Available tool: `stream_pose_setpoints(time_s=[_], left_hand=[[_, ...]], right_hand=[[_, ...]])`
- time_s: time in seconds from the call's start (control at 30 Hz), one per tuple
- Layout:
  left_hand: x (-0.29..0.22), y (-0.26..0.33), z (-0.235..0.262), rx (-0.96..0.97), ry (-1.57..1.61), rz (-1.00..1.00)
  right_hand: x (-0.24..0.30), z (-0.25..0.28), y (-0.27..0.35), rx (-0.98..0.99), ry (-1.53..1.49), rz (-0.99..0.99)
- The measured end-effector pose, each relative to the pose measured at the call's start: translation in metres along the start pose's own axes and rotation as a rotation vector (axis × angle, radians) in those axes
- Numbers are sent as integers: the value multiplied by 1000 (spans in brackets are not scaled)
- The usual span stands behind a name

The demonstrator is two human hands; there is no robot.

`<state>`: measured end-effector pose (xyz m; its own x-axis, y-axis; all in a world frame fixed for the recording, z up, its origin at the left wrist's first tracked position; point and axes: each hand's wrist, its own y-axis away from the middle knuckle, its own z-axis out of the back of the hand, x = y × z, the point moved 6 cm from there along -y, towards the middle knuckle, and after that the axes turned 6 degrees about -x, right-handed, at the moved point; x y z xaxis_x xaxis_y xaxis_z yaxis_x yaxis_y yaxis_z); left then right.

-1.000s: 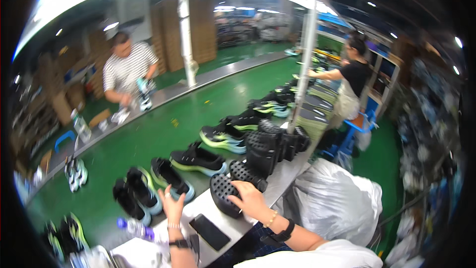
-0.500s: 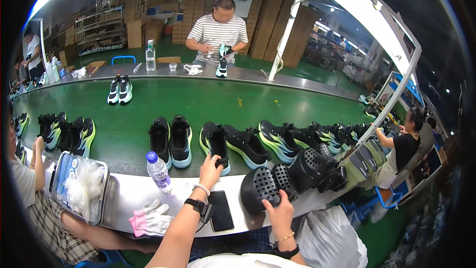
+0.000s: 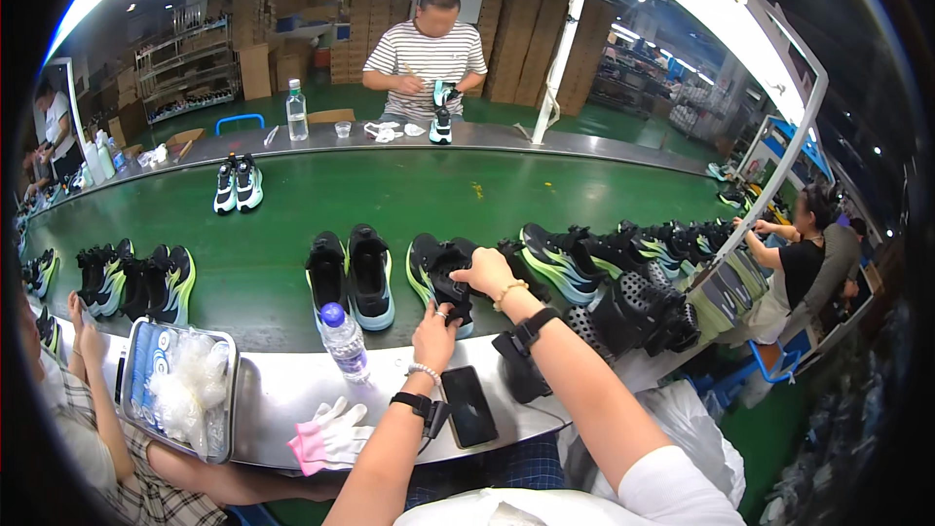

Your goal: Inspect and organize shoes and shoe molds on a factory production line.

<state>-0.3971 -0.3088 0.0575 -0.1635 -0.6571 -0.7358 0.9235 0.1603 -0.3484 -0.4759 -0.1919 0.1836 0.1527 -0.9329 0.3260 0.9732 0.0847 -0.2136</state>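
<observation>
A black sneaker (image 3: pixel 421 268) with a lime and pale blue sole lies on the green bench in front of me. My left hand (image 3: pixel 435 339) closes its fingers on the sneaker's heel end. From the right, my right hand (image 3: pixel 489 274) reaches over the same shoe, fingers bent and gripping the upper near its opening. Part of the shoe is hidden under my hands. Just left stands a pair of black sneakers (image 3: pixel 369 273), toes away from me. Another sneaker (image 3: pixel 555 258) is to the right, in a long row.
Near my forearms are a purple-capped bottle (image 3: pixel 345 346), a phone (image 3: pixel 469 407), pink-white gloves (image 3: pixel 331 436) and a tray (image 3: pixel 232 399) of plastic wrap. Black clogs (image 3: pixel 633 307) and green-grey insoles (image 3: pixel 726 307) line the right. Co-workers sit left, right and across, one handling a shoe.
My right hand has left the black clog and moved up and left onto the sneaker. My left hand stays at its heel. The view has shifted slightly.
</observation>
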Motion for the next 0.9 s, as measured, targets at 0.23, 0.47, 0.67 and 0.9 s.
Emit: stream_pose_setpoints(time_s=[0.23, 0.47, 0.67, 0.9], left_hand=[[2, -3, 6, 26, -13, -9], [6, -3, 9, 14, 14, -6], [11, -4, 12, -2, 29, -14], [12, -3, 17, -12, 54, -48]], right_hand=[[-10, -21, -20, 165, -109, -292], [7, 27, -21, 435, -118, -82], [31, 3, -20, 259, 111, 33], [21, -3, -16, 507, 180, -179]])
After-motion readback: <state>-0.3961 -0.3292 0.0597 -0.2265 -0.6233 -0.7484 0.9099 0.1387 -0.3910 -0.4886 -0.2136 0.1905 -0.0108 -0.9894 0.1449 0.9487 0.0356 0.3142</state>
